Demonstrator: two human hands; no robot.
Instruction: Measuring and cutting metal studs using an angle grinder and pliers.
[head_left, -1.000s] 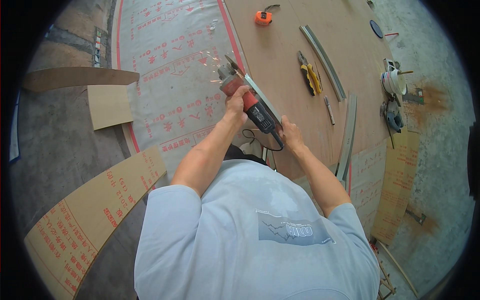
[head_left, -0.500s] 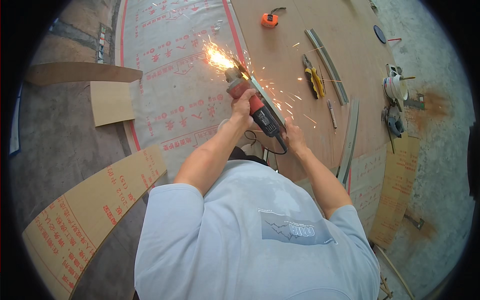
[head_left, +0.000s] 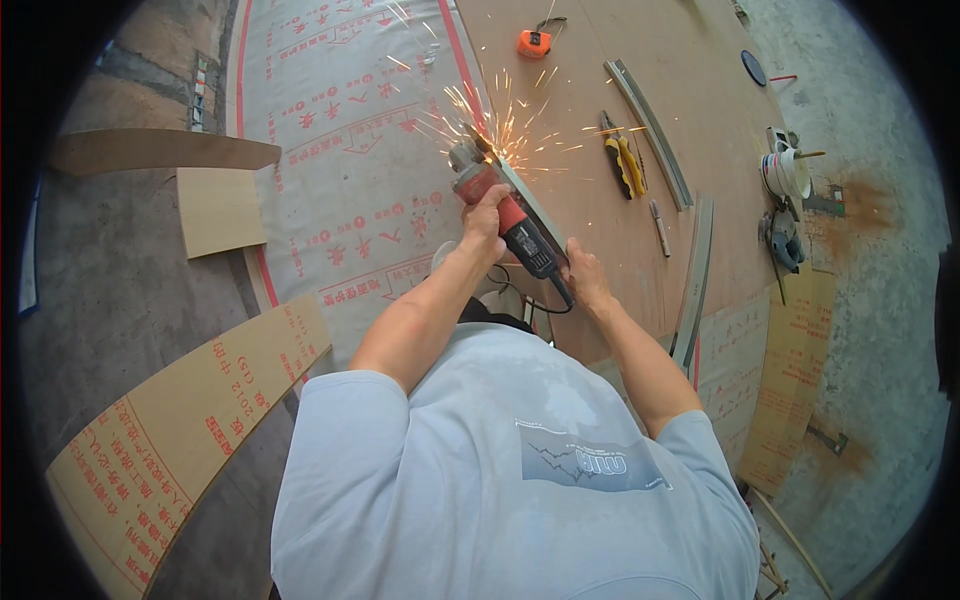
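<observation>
My left hand (head_left: 484, 222) grips the red and black angle grinder (head_left: 500, 208) around its body. The disc end sits at the far tip of a thin curved metal strip (head_left: 530, 208) lying on the brown plywood sheet (head_left: 570, 110). Orange sparks (head_left: 505, 125) fly up and to the right from the disc. My right hand (head_left: 583, 275) presses down on the near end of the same strip, just right of the grinder's black tail and its cord (head_left: 520, 285).
On the plywood lie an orange tape measure (head_left: 533, 42), yellow-handled pliers (head_left: 624, 162), a marker (head_left: 659, 227) and two more curved metal strips (head_left: 650, 125) (head_left: 694, 275). A white bucket (head_left: 786, 168) stands at the right. Printed curved board offcuts (head_left: 180, 440) lie on the concrete at left.
The bright spark burst at the disc half a second ago has thinned and now sprays up and right. One second ago there were only faint sparks. Both hands hold their places.
</observation>
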